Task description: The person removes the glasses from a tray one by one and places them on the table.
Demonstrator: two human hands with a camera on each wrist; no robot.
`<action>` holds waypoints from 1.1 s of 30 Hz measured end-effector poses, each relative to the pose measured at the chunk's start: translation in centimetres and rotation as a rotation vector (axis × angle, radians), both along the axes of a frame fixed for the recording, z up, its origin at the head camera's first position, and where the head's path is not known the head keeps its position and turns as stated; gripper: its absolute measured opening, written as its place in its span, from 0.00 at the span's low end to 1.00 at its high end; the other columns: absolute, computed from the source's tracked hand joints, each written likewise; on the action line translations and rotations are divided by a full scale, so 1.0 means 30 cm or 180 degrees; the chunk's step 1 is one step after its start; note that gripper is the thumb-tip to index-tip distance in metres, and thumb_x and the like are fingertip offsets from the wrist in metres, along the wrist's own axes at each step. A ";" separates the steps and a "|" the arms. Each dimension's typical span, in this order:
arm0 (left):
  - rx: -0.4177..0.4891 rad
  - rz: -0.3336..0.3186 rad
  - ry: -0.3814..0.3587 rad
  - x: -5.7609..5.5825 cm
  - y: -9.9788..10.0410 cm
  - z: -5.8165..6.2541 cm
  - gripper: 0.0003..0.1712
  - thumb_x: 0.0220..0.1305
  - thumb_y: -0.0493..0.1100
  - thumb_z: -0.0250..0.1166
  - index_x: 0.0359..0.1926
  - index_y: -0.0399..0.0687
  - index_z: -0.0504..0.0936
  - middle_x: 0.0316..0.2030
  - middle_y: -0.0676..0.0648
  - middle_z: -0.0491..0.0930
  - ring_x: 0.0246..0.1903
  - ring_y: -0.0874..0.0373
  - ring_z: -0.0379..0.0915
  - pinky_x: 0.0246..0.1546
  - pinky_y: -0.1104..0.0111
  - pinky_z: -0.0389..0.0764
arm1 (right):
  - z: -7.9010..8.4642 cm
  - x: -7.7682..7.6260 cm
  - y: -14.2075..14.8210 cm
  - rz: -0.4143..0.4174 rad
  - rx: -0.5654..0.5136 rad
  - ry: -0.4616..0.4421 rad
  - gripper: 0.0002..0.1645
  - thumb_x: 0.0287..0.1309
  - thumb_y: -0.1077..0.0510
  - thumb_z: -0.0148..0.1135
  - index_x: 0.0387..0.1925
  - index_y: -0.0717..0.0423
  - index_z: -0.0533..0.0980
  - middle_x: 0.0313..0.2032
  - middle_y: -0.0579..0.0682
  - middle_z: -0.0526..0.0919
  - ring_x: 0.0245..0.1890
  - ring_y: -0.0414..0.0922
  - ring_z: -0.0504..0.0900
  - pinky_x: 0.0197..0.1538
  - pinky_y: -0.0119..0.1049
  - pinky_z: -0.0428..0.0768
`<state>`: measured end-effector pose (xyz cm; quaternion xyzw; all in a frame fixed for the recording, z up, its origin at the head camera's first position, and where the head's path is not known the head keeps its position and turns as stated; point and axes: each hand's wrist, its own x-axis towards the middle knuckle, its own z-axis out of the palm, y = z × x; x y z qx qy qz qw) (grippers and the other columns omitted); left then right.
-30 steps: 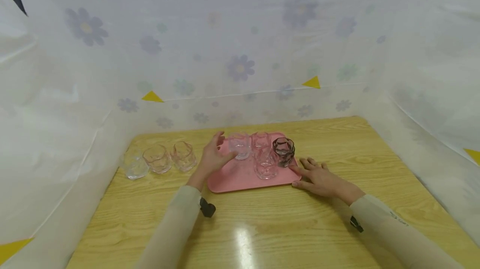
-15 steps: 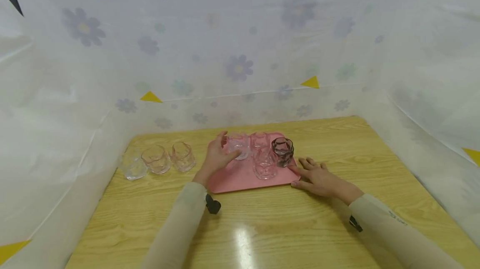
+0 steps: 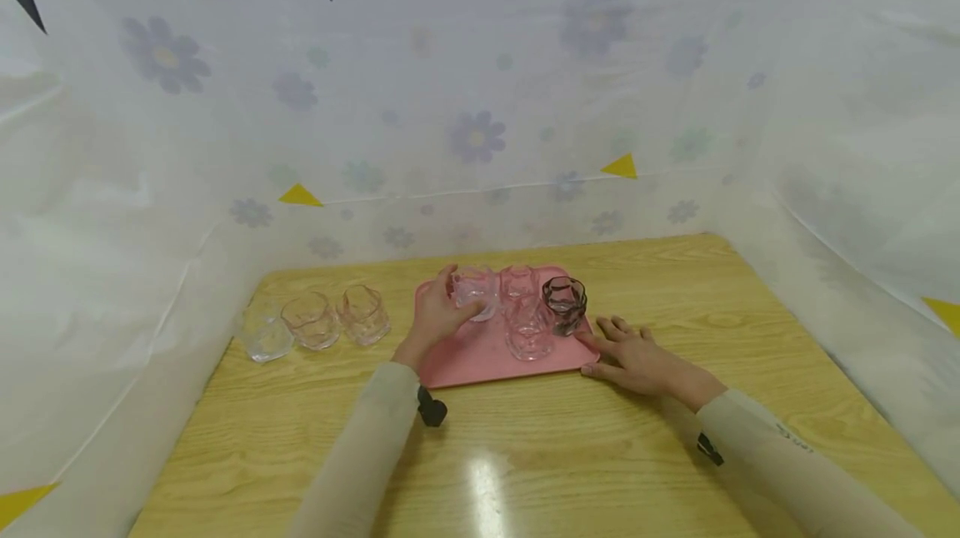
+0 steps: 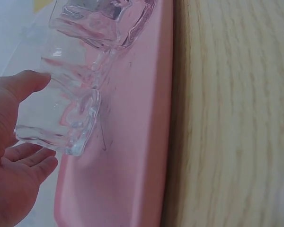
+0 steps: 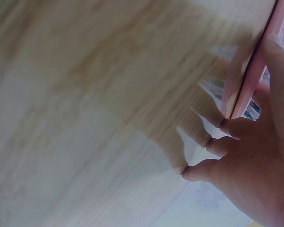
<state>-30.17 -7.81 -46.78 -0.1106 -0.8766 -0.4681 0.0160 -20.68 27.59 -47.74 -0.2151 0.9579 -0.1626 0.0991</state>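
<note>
My left hand reaches around a clear drinking glass at the left of the pink tray, its thumb in front and its index finger on the far side. In the left wrist view, the thumb lies against this glass, and other fingers show beyond its base. My right hand rests at the tray's right edge, fingers spread, with several fingertips on the table. Right of the clear glass stand two pinkish glasses, one behind the other, and a dark smoky glass.
To the left of the tray, a clear glass and two faintly pink glasses stand in a row on the wooden table. A white flowered sheet hangs around the back and sides.
My left hand has shifted slightly right and closer around the clear glass. The right hand stays at the tray edge, and the glasses keep their places.
</note>
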 end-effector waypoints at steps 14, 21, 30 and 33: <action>0.0072 0.0053 -0.0092 -0.006 0.010 -0.027 0.53 0.65 0.50 0.77 0.81 0.38 0.58 0.68 0.30 0.75 0.69 0.38 0.73 0.69 0.46 0.76 | 0.008 -0.002 -0.005 -0.0008 0.0000 -0.0022 0.43 0.75 0.30 0.54 0.81 0.46 0.63 0.79 0.73 0.55 0.80 0.75 0.50 0.71 0.85 0.49; 0.0087 0.0072 -0.0148 -0.005 0.014 -0.026 0.52 0.66 0.50 0.76 0.81 0.42 0.58 0.72 0.31 0.72 0.71 0.39 0.71 0.70 0.45 0.76 | 0.004 -0.007 -0.003 -0.0008 0.0040 -0.0020 0.43 0.75 0.30 0.53 0.81 0.45 0.63 0.79 0.72 0.56 0.79 0.75 0.51 0.70 0.85 0.50; 0.0102 0.0077 -0.0193 -0.009 0.016 -0.024 0.52 0.65 0.50 0.76 0.81 0.42 0.58 0.70 0.33 0.73 0.69 0.40 0.73 0.69 0.46 0.77 | -0.005 -0.008 0.003 -0.0011 0.0052 -0.0020 0.44 0.75 0.29 0.53 0.81 0.45 0.62 0.80 0.72 0.55 0.80 0.75 0.50 0.70 0.85 0.49; 0.0183 0.0047 -0.0215 -0.005 0.012 -0.026 0.52 0.66 0.50 0.76 0.81 0.41 0.58 0.72 0.32 0.71 0.70 0.39 0.71 0.69 0.45 0.77 | -0.007 -0.009 0.003 -0.0018 0.0055 -0.0033 0.44 0.75 0.29 0.52 0.81 0.44 0.62 0.80 0.71 0.55 0.80 0.74 0.50 0.71 0.85 0.49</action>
